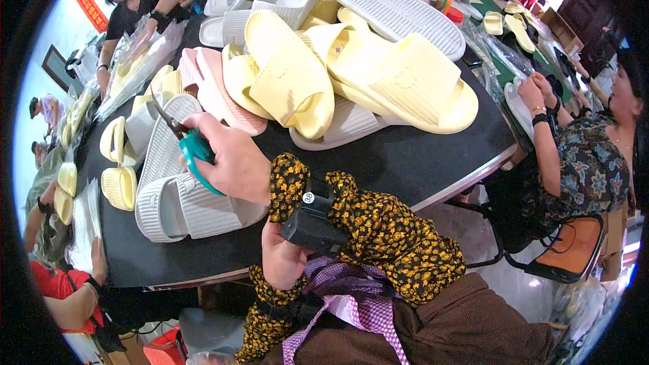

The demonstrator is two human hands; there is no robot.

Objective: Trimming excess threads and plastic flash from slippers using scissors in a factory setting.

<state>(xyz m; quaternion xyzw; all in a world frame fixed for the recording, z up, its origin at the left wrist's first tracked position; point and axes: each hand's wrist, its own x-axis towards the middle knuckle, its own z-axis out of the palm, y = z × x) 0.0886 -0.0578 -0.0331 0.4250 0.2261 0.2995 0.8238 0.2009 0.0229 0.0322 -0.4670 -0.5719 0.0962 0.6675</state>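
Note:
Teal-handled scissors are gripped in my right hand, with the dark blades pointing up and left over the slippers. Below that hand lies a grey ribbed slide slipper, and a pink slipper rests just beyond it. My left hand is raised close to my body, up against the black device at my right wrist. Its fingers are mostly hidden behind the device and the sleeve, so I cannot tell whether it holds anything. Large yellow slippers are heaped on the dark table.
Small yellow slippers line the table's left side. A person at the far left handles bagged slippers. Another person sits at the right on a chair, and a hand reaches in from the left edge.

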